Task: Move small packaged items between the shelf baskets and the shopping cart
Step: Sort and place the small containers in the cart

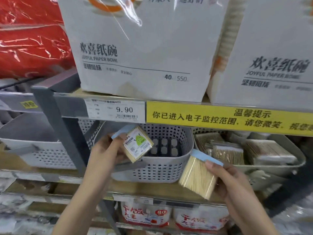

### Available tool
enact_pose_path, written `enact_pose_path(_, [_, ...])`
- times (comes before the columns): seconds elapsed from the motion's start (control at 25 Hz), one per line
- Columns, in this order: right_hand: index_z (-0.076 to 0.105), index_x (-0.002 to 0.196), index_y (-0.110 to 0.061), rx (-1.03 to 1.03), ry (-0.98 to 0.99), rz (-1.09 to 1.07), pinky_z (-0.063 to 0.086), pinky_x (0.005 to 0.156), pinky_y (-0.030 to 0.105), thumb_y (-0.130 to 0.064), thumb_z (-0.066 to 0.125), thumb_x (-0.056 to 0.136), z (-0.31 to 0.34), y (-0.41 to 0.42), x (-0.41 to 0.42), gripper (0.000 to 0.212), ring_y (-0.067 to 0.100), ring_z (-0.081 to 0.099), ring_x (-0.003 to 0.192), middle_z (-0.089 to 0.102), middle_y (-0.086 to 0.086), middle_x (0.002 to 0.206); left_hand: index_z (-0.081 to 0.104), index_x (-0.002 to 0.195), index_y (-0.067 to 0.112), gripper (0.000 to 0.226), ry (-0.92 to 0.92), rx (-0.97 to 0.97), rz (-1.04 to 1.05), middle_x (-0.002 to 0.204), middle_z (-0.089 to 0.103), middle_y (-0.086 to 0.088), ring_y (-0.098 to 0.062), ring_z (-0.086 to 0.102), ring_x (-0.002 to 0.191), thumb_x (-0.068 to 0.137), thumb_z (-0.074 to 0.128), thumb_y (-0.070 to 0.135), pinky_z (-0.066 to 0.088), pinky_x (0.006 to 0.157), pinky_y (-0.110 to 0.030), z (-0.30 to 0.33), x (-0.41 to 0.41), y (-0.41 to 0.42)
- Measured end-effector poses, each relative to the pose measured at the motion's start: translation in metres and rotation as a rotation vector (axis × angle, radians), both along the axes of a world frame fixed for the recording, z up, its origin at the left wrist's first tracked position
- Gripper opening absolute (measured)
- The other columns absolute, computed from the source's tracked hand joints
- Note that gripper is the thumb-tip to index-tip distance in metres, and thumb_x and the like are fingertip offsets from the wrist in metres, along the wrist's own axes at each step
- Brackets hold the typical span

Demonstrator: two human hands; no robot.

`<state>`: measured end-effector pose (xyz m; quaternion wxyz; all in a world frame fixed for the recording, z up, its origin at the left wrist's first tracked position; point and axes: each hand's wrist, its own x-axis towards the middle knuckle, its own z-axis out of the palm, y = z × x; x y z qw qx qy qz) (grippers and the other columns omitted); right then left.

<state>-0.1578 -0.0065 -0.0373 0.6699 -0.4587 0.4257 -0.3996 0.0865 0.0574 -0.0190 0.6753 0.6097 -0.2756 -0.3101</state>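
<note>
My left hand (108,148) grips a pack of bamboo sticks (138,144) with a white label and a blue top strip, held over the left rim of a grey perforated basket (159,168) whose visible floor is bare. My right hand (227,175) holds a second bamboo-stick pack (197,177) by its blue strip, in front of the basket's right front corner. A second basket (271,168) to the right holds several similar stick packs (228,152). No shopping cart is in view.
Big white paper-bowl boxes (140,48) stand on the shelf above, over a price tag (116,110) and a yellow notice strip (228,117). A grey shelf upright (55,119) is at the left, with another grey basket (39,150) beyond it. Red-and-white packs (147,216) sit on the lower shelf.
</note>
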Motion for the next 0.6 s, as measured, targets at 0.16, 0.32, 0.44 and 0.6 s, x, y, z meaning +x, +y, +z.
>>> enact_pose_path(0.16, [0.074, 0.083, -0.012, -0.038, 0.011, -0.012, 0.052, 0.081, 0.042, -0.045, 0.087, 0.038, 0.016, 0.002, 0.012, 0.057, 0.022, 0.07, 0.081, 0.074, 0.01, 0.091, 0.061, 0.1, 0.019, 0.011, -0.069, -0.029, -0.096, 0.085, 0.074, 0.003, -0.016, 0.071, 0.078, 0.093, 0.054, 0.015, 0.059, 0.063, -0.025, 0.007, 0.018, -0.015])
enact_pose_path(0.32, [0.067, 0.099, -0.01, -0.137, 0.02, -0.043, 0.052, 0.075, 0.036, -0.032, 0.074, 0.057, 0.026, -0.001, 0.024, 0.047, 0.02, 0.07, 0.085, 0.074, 0.006, 0.091, 0.061, 0.104, 0.021, 0.017, -0.186, -0.032, -0.199, 0.096, 0.072, 0.003, -0.011, 0.071, 0.081, 0.09, 0.058, 0.011, 0.058, 0.063, -0.022, 0.01, 0.03, -0.029])
enact_pose_path(0.44, [0.064, 0.101, -0.012, -0.21, 0.0, -0.061, 0.054, 0.081, 0.041, -0.023, 0.069, 0.062, 0.034, -0.006, 0.033, 0.041, 0.019, 0.07, 0.086, 0.074, 0.003, 0.092, 0.059, 0.104, 0.024, 0.023, -0.335, 0.031, -0.317, 0.102, 0.068, 0.003, -0.01, 0.068, 0.088, 0.086, 0.065, 0.011, 0.058, 0.071, -0.025, 0.01, 0.036, -0.042])
enact_pose_path(0.6, [0.068, 0.098, -0.024, -0.409, 0.049, -0.028, 0.051, 0.093, 0.044, -0.021, 0.08, 0.066, 0.045, -0.017, 0.048, 0.035, 0.015, 0.067, 0.099, 0.073, -0.005, 0.103, 0.062, 0.099, 0.03, 0.019, -0.649, 0.238, -0.51, 0.09, 0.067, 0.013, -0.002, 0.063, 0.083, 0.083, 0.07, 0.026, 0.051, 0.071, -0.016, 0.008, 0.041, -0.052])
